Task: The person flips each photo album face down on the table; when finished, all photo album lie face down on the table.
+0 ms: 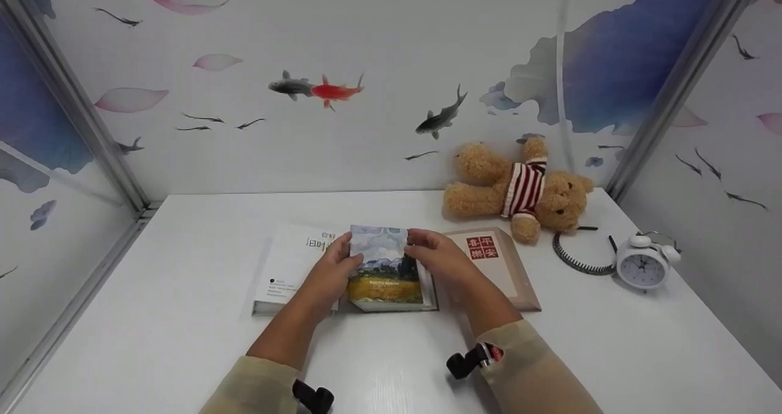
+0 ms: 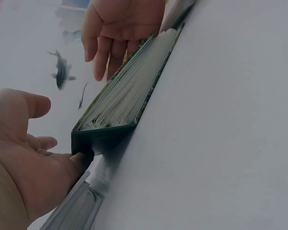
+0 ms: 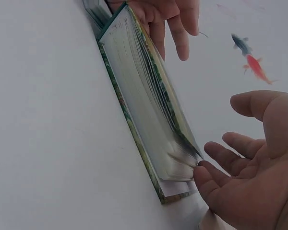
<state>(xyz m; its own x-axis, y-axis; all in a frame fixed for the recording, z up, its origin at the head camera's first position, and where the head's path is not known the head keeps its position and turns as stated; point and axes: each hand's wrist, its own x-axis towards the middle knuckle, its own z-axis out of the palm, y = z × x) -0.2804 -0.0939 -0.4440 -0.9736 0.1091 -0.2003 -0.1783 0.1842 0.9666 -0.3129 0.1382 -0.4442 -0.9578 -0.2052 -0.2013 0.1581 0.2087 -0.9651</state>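
A thick photo album with a painted landscape cover lies in the middle of the white table, its dark green spine to the left. My left hand is at the spine. In the left wrist view, the fingertips touch the spine while the thumb stays off the album. On the opposite side is my right hand. Its fingertips meet the page edges in the right wrist view, with the thumb apart. The pages fan slightly beneath the front cover.
Partly behind my left forearm lies a white book. A beige book with red square lettering is beside my right wrist. Farther right are a teddy bear on its side, a black coiled hoop and a white alarm clock.
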